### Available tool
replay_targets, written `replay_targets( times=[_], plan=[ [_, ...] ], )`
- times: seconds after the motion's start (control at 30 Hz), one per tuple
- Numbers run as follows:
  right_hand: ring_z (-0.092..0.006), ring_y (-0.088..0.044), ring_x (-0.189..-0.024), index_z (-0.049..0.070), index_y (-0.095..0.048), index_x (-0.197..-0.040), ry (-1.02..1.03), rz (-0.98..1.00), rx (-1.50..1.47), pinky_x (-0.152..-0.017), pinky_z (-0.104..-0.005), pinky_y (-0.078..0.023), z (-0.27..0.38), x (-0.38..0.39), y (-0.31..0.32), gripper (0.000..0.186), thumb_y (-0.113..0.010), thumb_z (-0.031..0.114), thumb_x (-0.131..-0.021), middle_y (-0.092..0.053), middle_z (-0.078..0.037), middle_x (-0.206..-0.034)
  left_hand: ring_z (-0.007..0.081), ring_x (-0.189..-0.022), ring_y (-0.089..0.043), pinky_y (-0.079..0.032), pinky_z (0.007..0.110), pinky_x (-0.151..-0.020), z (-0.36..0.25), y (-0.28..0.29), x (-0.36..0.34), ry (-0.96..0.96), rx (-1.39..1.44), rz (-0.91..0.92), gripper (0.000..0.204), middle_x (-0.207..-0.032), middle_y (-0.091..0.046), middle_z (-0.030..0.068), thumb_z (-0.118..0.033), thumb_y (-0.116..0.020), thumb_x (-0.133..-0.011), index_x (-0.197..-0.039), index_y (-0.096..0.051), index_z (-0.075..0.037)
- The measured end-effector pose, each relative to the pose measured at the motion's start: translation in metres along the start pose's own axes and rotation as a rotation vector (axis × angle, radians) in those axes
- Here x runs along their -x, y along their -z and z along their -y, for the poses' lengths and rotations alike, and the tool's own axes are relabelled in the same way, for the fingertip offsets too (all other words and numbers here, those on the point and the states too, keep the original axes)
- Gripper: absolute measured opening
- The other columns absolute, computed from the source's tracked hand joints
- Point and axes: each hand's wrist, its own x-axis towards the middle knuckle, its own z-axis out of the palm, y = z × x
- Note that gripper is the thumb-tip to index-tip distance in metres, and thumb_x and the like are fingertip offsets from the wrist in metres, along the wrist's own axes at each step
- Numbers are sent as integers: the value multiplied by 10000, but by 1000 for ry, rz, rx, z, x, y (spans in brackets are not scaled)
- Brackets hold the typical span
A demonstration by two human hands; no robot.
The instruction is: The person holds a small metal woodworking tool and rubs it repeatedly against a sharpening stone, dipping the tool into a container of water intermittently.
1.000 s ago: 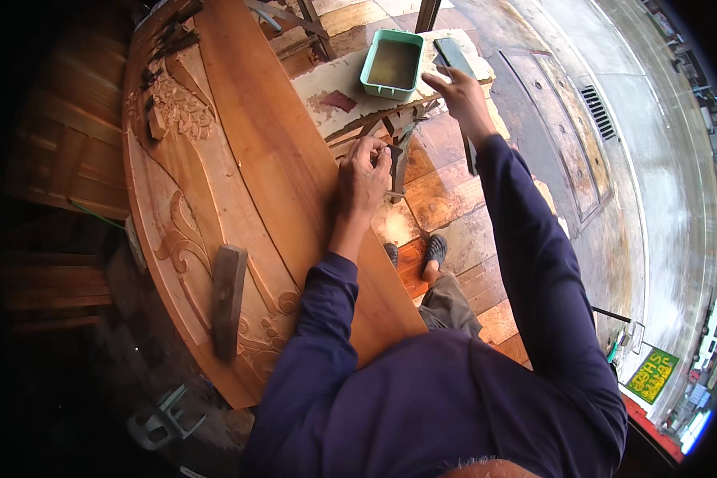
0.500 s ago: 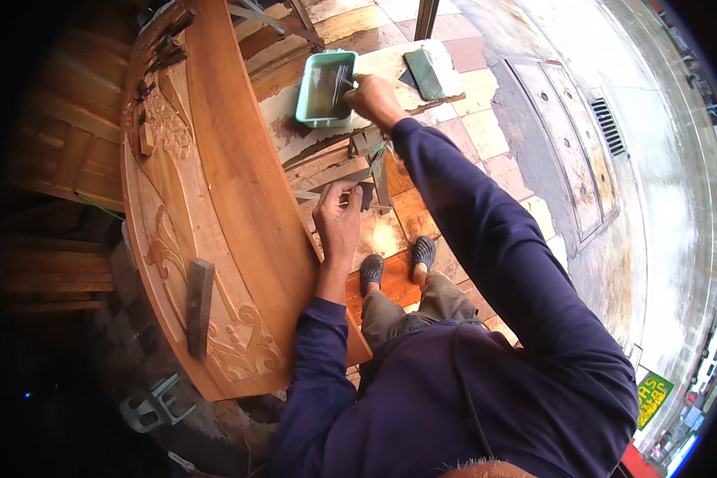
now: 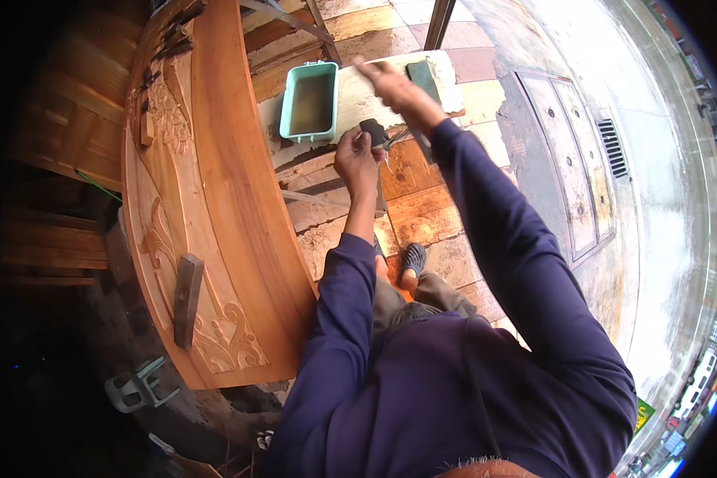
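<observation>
Whitish and chipped, the bench (image 3: 449, 77) stands on a tiled floor (image 3: 429, 219), with bright pavement (image 3: 665, 199) far to the right and a long carved wooden panel (image 3: 243, 159) along the left. Pinched in the fingertips of the left hand (image 3: 360, 158), a small dark piece (image 3: 372, 130) shows by the bench's near edge. It juts forward and slightly right; its long axis is too small to make out. The right hand (image 3: 398, 90), blurred, is over the bench, pointing forward and left; whether it grips anything I cannot tell. Near it, a green slab (image 3: 423, 78) lies lengthwise away from the person, as does a mint tub (image 3: 285, 107) of murky liquid.
</observation>
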Motion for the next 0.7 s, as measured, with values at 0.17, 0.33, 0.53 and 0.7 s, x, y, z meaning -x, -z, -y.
replay_targets(
  times=[0.17,0.33,0.53,0.7],
  plan=[
    [-199,-648,-1013,123,-498,-1555,211,-75,-12,-758,-361,-506,-15,-6,51,708,-539,640,-1074,-677,-152,-1230,164,-629,-700,-564,294,-557,-1,-31,-13,-177,-178,66,203,-880,-724,87,-7,-651,-1049,-1251,-644,0],
    [-82,-678,-868,161,-783,-1321,254,-36,127,-738,-275,-532,15,-6,20,349,-727,370,-1047,-784,-21,-922,357,-783,-737,-596,455,-688,-1,-20,-43,-749,-923,-102,199,-903,-716,173,-69,-705,-946,-1136,-663,-113],
    [-374,-765,-895,279,-793,-1257,433,40,746,-814,-477,-604,36,-22,-35,310,-597,419,-1062,-792,-162,-971,359,-899,-716,-622,465,-727,-1,-25,-23,-619,-1173,26,158,-1144,-627,180,-135,-697,-969,-1093,-635,-58],
    [-366,-758,-830,211,-809,-1151,566,27,977,-724,-481,-600,46,-46,-61,253,-654,368,-1028,-774,-150,-897,309,-955,-671,-604,394,-810,3,-16,-11,-878,-1207,58,267,-1146,-630,176,-50,-626,-930,-1180,-673,30]
  ],
)
